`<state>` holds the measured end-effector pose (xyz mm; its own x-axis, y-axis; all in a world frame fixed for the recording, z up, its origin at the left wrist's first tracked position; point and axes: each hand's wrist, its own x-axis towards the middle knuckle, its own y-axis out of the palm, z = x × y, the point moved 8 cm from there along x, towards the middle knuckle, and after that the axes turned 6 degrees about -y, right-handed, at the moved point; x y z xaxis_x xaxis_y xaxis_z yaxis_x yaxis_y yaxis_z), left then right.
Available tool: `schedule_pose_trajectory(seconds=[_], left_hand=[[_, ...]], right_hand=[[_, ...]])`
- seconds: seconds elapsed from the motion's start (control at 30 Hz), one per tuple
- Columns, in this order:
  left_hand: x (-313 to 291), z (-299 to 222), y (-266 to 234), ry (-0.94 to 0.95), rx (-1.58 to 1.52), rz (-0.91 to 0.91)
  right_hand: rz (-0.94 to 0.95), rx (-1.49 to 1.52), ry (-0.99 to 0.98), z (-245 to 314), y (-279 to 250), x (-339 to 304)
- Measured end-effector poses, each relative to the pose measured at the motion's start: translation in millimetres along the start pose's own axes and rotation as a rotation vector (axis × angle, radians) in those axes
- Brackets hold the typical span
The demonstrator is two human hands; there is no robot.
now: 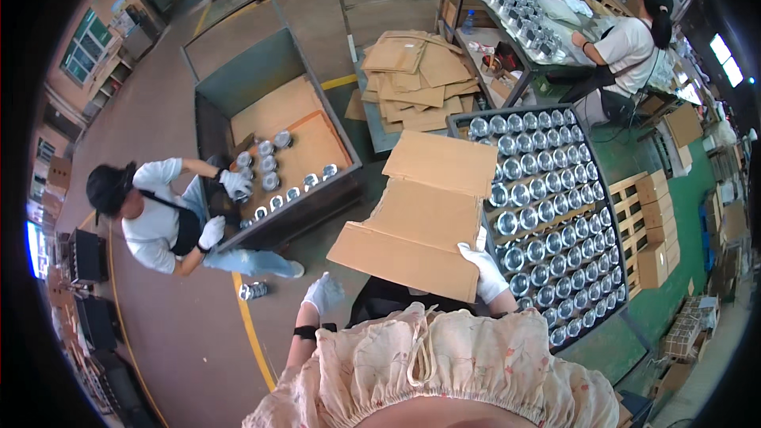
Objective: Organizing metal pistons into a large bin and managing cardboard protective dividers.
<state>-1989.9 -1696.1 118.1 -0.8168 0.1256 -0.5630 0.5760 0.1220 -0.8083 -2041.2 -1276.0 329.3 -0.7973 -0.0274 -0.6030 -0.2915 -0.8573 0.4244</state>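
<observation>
My right hand (pixel 485 271), in a white glove, grips the lower right edge of a creased brown cardboard sheet (pixel 432 214). The sheet has several folded panels and slants up and away in front of me. My left hand (pixel 323 293), also gloved, is off the cardboard to its lower left, holding nothing, fingers loosely apart. Just right of the sheet, rows of round silver metal parts (pixel 545 210) fill a large dark metal bin (pixel 622 265). The sheet's right edge overlaps the near side of that bin.
Flattened cardboard (pixel 420 71) is heaped on a platform ahead. A gloved co-worker (pixel 158 214) handles silver parts in a grey metal bin (pixel 246 71) on the left. Another person (pixel 630 55) works at a table (pixel 515 24) far right. One metal part (pixel 254 292) stands on the floor.
</observation>
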Motion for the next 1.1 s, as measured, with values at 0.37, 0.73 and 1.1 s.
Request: schedule_pose_trajectory(seconds=[0.37, 0.73, 1.1], left_hand=[[262.0, -86.4, -195.6, 0.624, -1.196, -0.246], [388.8, -160.3, -277.0, -0.375, -1.484, 0.282], [652.2, -145.8, -241.5, -0.739, -1.768, 0.518]], right_hand=[[-0.167, 0.144, -0.18, 110.1, 13.1, 114.4], [-0.176, -0.143, -0.163, 282.2, -31.7, 311.8], [-0.254, -0.496, 0.037, 398.8, -13.3, 611.4]])
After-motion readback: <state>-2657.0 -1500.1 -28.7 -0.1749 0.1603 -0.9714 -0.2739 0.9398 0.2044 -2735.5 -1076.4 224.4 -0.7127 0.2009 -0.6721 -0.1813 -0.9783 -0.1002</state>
